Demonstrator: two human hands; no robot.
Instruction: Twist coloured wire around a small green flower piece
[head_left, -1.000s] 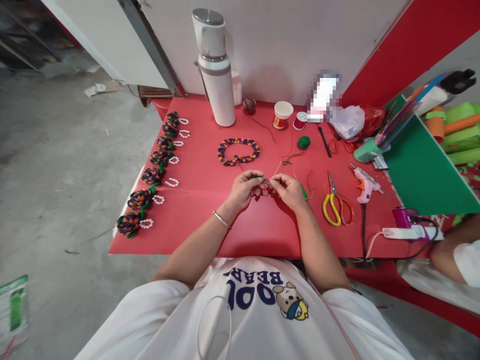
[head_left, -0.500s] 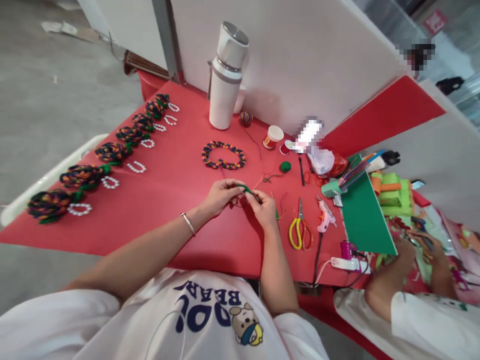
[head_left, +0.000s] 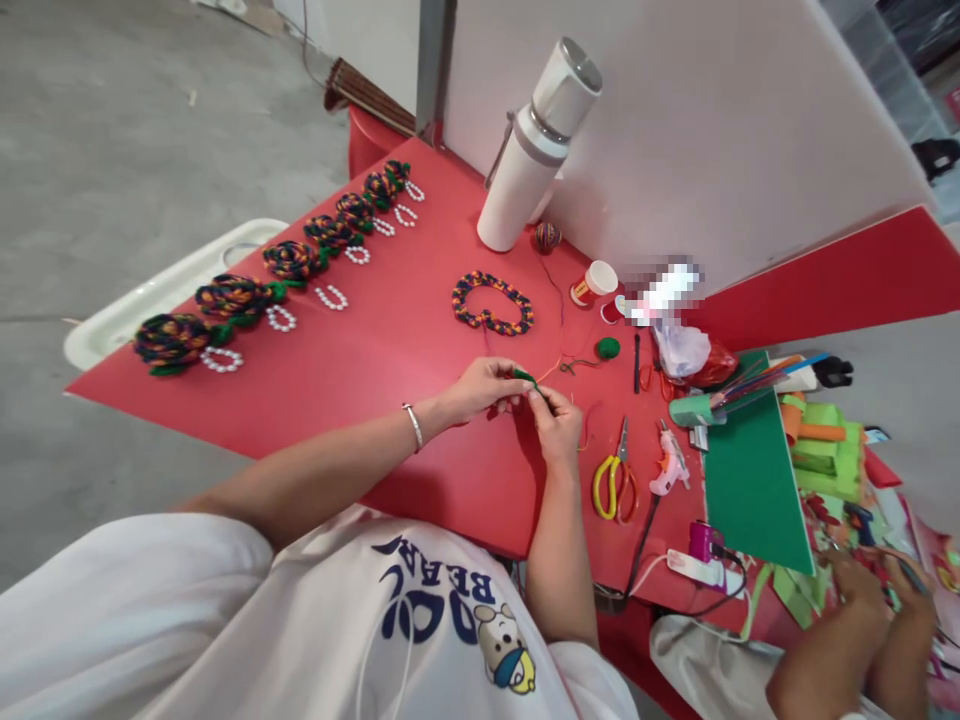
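My left hand [head_left: 484, 387] and my right hand [head_left: 557, 422] meet over the red table [head_left: 390, 390], both pinched on a small green braided cord piece [head_left: 523, 378] with thin cords trailing from it. A silver bangle sits on my left wrist. Beyond the hands lies a multicoloured braided ring [head_left: 493, 302]. A small green yarn ball [head_left: 607, 348] and a multicoloured yarn ball [head_left: 547, 236] lie further back.
Several braided rosettes [head_left: 234, 298] with white bead loops line the table's left edge. A white flask [head_left: 534, 150], paper cup [head_left: 592, 283], yellow scissors [head_left: 613, 480], glue gun [head_left: 670, 466] and green sheet [head_left: 752, 482] stand around. Another person's hands [head_left: 870, 590] work at lower right.
The view has swung to the right and tilted, bringing the other person's hands into sight. My hands stay pinched together on the green cord piece at the same spot.
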